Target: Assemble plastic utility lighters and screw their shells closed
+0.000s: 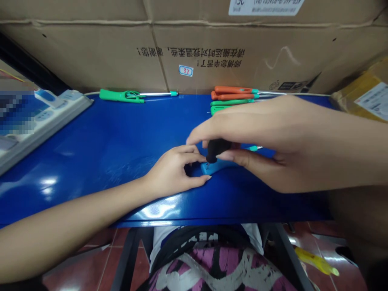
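A blue stick lighter lies on the blue table, with its metal tube showing past my right hand. My left hand steadies the near end of the lighter between thumb and fingers. Above that end, my right hand grips a short black-handled screwdriver. The screwdriver stands tilted, its thin shaft reaching down to the lighter's handle. My right hand covers much of the lighter's middle.
At the back lie a green stick lighter and, further right, several orange and green lighters. A large cardboard box walls off the rear. A white power strip sits left, a taped carton right.
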Demonstrator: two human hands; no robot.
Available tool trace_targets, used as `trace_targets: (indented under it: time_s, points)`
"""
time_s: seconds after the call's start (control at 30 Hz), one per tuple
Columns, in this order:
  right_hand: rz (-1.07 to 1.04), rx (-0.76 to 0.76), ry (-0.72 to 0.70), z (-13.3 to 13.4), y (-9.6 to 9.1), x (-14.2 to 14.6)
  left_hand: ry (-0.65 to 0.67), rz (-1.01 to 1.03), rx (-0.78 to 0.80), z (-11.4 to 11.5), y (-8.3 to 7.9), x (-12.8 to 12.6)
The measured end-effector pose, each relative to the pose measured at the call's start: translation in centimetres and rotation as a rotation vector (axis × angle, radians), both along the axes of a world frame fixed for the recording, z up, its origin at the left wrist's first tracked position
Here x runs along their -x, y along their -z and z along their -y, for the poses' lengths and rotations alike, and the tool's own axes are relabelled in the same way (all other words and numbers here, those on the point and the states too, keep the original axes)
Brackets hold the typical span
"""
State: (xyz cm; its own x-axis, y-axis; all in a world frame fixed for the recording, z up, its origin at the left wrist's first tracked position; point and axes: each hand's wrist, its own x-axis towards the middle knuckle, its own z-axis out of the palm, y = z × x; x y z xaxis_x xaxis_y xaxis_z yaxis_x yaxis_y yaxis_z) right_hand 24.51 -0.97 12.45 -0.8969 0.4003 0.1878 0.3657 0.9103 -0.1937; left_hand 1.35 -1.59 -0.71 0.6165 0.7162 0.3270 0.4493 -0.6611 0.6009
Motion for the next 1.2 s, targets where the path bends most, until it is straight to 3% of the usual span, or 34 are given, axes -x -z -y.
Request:
trace_targets:
  time_s: [0.33, 0.57, 0.93, 1.07, 1.2]
  points:
    - [0.007, -0.259, 0.160, 0.2, 1.2, 1.5, -0.005, -0.016, 0.082, -0.1, -0.2, 0.0]
    - [0.034, -0.019, 0.122, 0.4, 0.5, 0.9, 0.008, 0.006, 0.059, -0.1, -0.1, 0.0]
    - [0.037, -0.217, 0.192, 0.1, 1.1, 1.3, -0.026, -0.008, 0.106, 0.1, -0.5, -0.2]
    - [-0.021, -0.153, 0.180, -0.1, 1.0, 1.0, -0.011, -0.011, 0.069, 0.0, -0.2, -0.1]
    - [-0.124, -0.022, 0.173, -0.5, -0.5, -0.2, 0.002, -0.088, 0.014, -0.4, -1.0, 0.7]
